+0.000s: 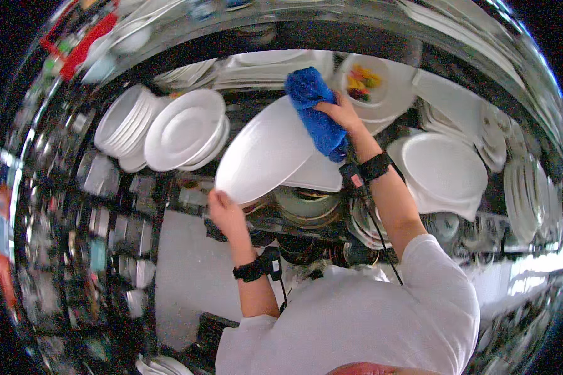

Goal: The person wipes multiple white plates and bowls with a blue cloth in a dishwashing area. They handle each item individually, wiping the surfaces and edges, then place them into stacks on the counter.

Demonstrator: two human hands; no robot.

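A large white oval platter (265, 150) is tilted in front of me. My left hand (225, 211) grips its lower left rim between thumb and fingers. In my right hand (340, 110) is a blue cloth (314, 112), which lies over the platter's upper right end. Under the platter, part of a white angular dish (316, 173) shows. Up and to the left stands a stack of white wide-rimmed plates (185, 129), beside a leaning stack of white bowls (126, 122).
White oval dishes (445, 166) are stacked at the right. A bowl with colourful contents (363, 82) stands behind my right hand. Stacked plates (307, 206) sit on a lower level before me. More white plates (525, 197) line the far right.
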